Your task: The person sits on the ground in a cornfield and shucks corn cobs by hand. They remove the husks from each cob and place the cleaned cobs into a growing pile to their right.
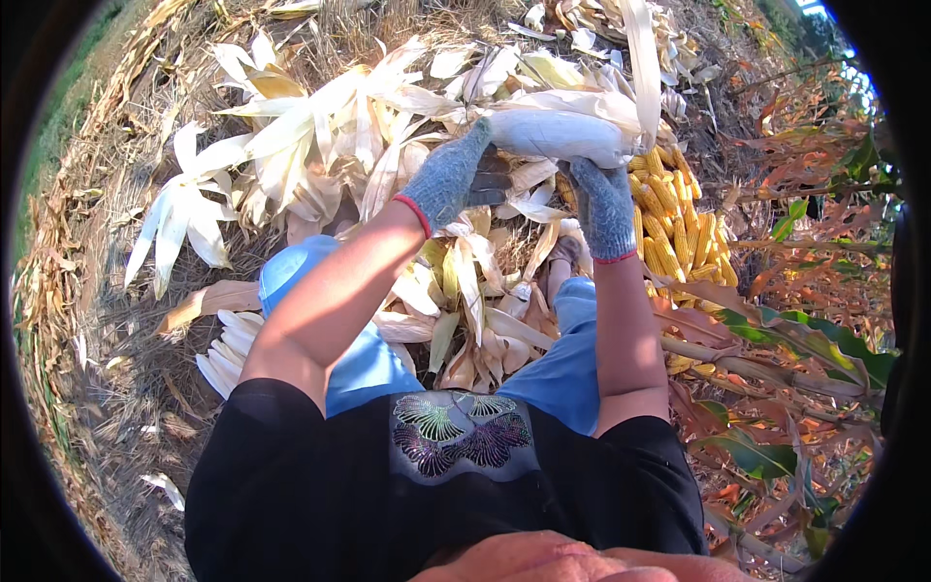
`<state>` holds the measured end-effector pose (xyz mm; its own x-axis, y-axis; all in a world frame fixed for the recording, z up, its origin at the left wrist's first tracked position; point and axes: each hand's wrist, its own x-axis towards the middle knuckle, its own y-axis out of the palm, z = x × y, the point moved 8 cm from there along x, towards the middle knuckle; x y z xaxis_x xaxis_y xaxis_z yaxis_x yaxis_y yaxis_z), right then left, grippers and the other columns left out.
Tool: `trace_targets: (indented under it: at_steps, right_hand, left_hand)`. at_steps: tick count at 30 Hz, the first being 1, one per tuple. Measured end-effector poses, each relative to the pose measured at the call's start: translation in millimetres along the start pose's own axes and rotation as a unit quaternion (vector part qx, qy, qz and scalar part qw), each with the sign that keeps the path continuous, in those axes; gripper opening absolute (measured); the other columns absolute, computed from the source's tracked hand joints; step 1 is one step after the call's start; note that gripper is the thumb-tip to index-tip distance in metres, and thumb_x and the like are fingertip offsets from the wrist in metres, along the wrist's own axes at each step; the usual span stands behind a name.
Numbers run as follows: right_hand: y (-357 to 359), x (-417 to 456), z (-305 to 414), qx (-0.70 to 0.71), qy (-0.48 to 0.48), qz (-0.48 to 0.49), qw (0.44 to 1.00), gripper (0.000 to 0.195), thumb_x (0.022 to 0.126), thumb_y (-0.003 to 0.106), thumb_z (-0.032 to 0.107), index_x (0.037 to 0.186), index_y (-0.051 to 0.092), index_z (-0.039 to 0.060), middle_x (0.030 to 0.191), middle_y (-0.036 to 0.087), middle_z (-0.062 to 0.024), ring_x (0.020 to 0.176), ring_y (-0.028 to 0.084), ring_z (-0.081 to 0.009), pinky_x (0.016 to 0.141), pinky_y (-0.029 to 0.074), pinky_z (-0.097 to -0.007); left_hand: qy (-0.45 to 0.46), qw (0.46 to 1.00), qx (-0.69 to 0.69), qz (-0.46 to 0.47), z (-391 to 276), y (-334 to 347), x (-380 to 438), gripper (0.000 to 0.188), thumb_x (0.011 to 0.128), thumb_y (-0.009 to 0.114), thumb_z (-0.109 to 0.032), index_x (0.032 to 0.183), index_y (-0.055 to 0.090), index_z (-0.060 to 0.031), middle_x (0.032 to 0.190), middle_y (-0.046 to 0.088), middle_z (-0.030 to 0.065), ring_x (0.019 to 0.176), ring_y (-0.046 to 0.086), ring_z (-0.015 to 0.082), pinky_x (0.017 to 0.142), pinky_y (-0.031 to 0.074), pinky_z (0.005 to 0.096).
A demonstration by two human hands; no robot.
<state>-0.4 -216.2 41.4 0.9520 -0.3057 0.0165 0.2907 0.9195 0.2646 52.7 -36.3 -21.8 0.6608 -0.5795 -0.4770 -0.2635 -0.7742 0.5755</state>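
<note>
An ear of corn [556, 137] in pale husk lies crosswise between my hands, above the ground beyond my knees. My left hand [452, 174], in a grey knit glove with a red cuff, grips its left end, thumb on top. At the other end my right hand [605, 204], gloved alike, holds the ear from below with its thumb against it. A long loose husk strip [644, 65] stands up at that right end. The husk covers the kernels. My fingers are partly hidden.
Peeled yellow corn cobs [673, 218] are heaped beside my right hand. Loose husks [320, 124] spread ahead and to the left, with more husks [473, 291] between my legs. Dry corn stalks [785, 375] with leaves line the right side. Straw [138, 349] covers the ground at left.
</note>
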Motion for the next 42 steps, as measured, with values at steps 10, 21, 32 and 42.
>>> trace_targets:
  at_steps: [10, 21, 32, 42]
  right_hand:
    - [69, -55, -74, 0.445, 0.29, -0.047, 0.846, 0.039, 0.097, 0.052, 0.019, 0.134, 0.048, 0.0057, 0.126, 0.056, -0.0179, 0.108, 0.061, -0.0315, 0.09, 0.055, -0.044]
    - [85, -50, -60, 0.339, 0.321, 0.072, 0.881, 0.06, 0.096, 0.054, 0.043, 0.141, 0.041, 0.0072, 0.129, 0.053, -0.0216, 0.108, 0.062, -0.0331, 0.08, 0.059, -0.0406]
    - [64, -28, -49, -0.096, 0.083, 0.042, 0.991, 0.057, 0.084, 0.072, 0.016, 0.133, 0.048, -0.0006, 0.121, 0.06, -0.0108, 0.107, 0.057, -0.0172, 0.094, 0.047, -0.0317]
    - [55, -22, -49, -0.318, -0.048, 0.05, 0.945, 0.061, 0.081, 0.075, 0.022, 0.134, 0.049, 0.0042, 0.121, 0.062, -0.0196, 0.112, 0.061, -0.0299, 0.093, 0.048, -0.0366]
  left_hand:
    - [0.18, 0.949, -0.257, 0.001, -53, -16, 19, 0.041, 0.098, 0.05, -0.038, 0.124, 0.052, -0.0061, 0.118, 0.059, 0.0149, 0.107, 0.058, 0.0289, 0.097, 0.046, 0.0454]
    - [0.263, 0.952, -0.128, -0.092, -104, -40, -4, 0.034, 0.098, 0.05, -0.031, 0.117, 0.057, -0.0044, 0.11, 0.063, 0.0119, 0.1, 0.062, 0.0277, 0.09, 0.051, 0.04]
    - [0.258, 0.938, -0.195, -0.128, -102, -49, -2, 0.024, 0.1, 0.046, -0.024, 0.111, 0.058, -0.0064, 0.106, 0.063, 0.0089, 0.101, 0.061, 0.0221, 0.091, 0.05, 0.0378]
    - [0.243, 0.932, -0.23, -0.138, -93, -44, 4, 0.037, 0.096, 0.048, -0.036, 0.115, 0.059, -0.0066, 0.109, 0.065, 0.0115, 0.102, 0.061, 0.031, 0.091, 0.048, 0.0483]
